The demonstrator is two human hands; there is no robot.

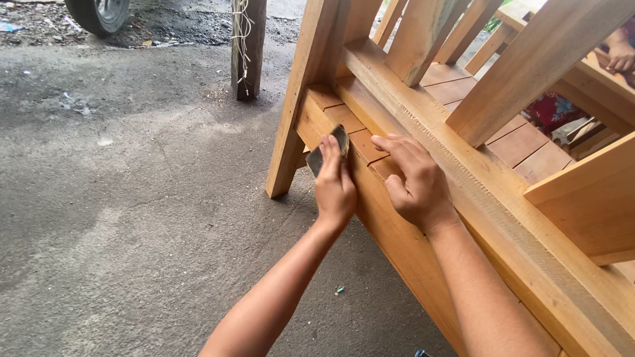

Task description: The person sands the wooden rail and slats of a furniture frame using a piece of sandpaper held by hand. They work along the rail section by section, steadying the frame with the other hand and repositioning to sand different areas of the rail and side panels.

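Open concrete floor (132, 218) left; slats (423, 39) right

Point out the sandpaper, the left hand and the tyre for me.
sandpaper (329, 149), head view, on its dark folded face above the fingers.
left hand (335, 188), head view, on the back of the hand.
tyre (96, 13), head view, on the black rubber at top left.

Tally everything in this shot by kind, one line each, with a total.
Hands of the person working: 2, left hand and right hand
Other person's hand: 1
Sandpaper piece: 1
Wooden bench frame: 1
Wooden post: 1
Wheel: 1
Total: 7
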